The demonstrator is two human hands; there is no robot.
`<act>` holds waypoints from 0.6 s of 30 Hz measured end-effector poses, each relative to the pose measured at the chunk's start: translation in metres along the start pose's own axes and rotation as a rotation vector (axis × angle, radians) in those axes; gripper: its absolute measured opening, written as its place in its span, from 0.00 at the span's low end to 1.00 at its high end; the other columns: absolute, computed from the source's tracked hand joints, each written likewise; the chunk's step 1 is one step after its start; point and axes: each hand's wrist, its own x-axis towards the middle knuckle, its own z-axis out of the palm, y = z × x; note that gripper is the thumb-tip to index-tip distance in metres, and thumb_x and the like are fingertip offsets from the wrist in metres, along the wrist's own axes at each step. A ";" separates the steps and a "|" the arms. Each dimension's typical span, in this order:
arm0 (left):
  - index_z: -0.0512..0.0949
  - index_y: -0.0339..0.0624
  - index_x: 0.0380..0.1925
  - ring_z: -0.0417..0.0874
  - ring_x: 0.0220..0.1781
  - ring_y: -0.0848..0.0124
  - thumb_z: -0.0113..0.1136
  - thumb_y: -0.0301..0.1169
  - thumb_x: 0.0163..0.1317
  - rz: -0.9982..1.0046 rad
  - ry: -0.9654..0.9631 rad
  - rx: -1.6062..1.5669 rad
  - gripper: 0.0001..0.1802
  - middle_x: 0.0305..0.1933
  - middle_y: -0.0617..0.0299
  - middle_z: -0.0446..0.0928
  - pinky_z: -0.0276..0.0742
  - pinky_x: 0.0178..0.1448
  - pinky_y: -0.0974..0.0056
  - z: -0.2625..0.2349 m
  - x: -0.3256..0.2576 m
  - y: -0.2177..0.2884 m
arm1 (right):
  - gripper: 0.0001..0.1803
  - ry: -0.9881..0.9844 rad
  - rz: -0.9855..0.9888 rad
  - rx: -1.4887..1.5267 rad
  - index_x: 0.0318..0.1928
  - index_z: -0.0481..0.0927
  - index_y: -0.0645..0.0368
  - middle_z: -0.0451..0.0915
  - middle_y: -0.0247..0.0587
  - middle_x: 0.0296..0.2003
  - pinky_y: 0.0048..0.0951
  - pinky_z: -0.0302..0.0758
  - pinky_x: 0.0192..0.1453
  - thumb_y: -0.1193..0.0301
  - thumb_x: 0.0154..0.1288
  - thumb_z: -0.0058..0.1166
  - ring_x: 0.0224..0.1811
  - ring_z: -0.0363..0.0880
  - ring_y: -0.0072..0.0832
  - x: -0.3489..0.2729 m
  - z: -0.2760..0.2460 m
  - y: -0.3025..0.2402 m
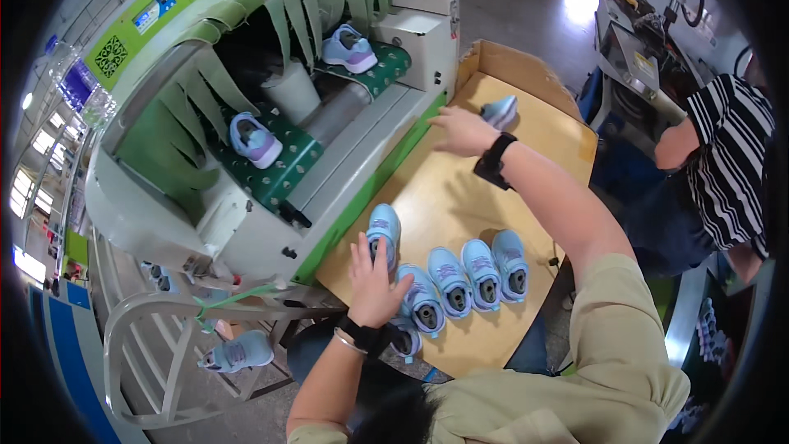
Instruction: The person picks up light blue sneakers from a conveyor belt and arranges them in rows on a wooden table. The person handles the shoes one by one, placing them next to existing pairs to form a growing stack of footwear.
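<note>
My left hand is over the wooden table, fingers apart, its fingertips against or just above a light blue sneaker; I cannot tell if they touch. Beside it a row of light blue sneakers with lilac laces lies on the table, one partly under my left wrist. Farther out, my right hand stretches toward the machine with loose fingers and nothing in them. Just past that hand rests another blue sneaker. Inside the machine, one blue-and-lilac sneaker sits on the left green belt and a second sneaker on the right one.
Green flaps hang over the machine's two openings. A cardboard edge borders the table's far side. At lower left, a metal rack holds another sneaker. A person in a striped shirt sits on the right by other equipment.
</note>
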 end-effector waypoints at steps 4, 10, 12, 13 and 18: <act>0.52 0.43 0.82 0.41 0.83 0.26 0.73 0.52 0.59 -0.025 -0.125 -0.007 0.58 0.85 0.31 0.36 0.47 0.81 0.31 0.019 0.045 0.001 | 0.37 0.142 0.370 -0.029 0.73 0.72 0.50 0.67 0.51 0.73 0.49 0.65 0.79 0.53 0.64 0.63 0.75 0.66 0.53 -0.007 0.024 0.151; 0.53 0.53 0.82 0.37 0.82 0.20 0.77 0.54 0.51 0.029 -0.179 0.116 0.62 0.85 0.30 0.27 0.47 0.82 0.33 0.031 0.046 -0.010 | 0.49 0.148 0.578 0.002 0.82 0.56 0.42 0.48 0.44 0.84 0.57 0.54 0.83 0.39 0.67 0.58 0.85 0.43 0.55 0.003 0.057 0.201; 0.57 0.56 0.81 0.36 0.82 0.21 0.77 0.53 0.51 0.034 -0.214 0.092 0.60 0.85 0.31 0.25 0.48 0.82 0.32 0.027 0.051 0.001 | 0.52 0.222 0.577 -0.064 0.82 0.55 0.40 0.44 0.42 0.85 0.60 0.51 0.83 0.34 0.66 0.55 0.86 0.41 0.56 -0.008 0.099 0.204; 0.58 0.56 0.81 0.36 0.82 0.21 0.77 0.53 0.51 0.020 -0.209 0.093 0.59 0.85 0.31 0.25 0.47 0.82 0.32 0.027 0.044 -0.004 | 0.53 0.235 0.553 -0.083 0.83 0.55 0.39 0.42 0.42 0.85 0.62 0.50 0.83 0.31 0.65 0.54 0.86 0.40 0.56 -0.009 0.117 0.175; 0.62 0.53 0.79 0.34 0.82 0.21 0.78 0.54 0.49 -0.006 -0.206 0.084 0.57 0.84 0.30 0.23 0.47 0.82 0.32 0.028 0.032 -0.017 | 0.54 0.336 0.749 0.148 0.75 0.60 0.52 0.62 0.46 0.74 0.73 0.55 0.75 0.42 0.57 0.71 0.78 0.58 0.52 -0.027 0.087 0.130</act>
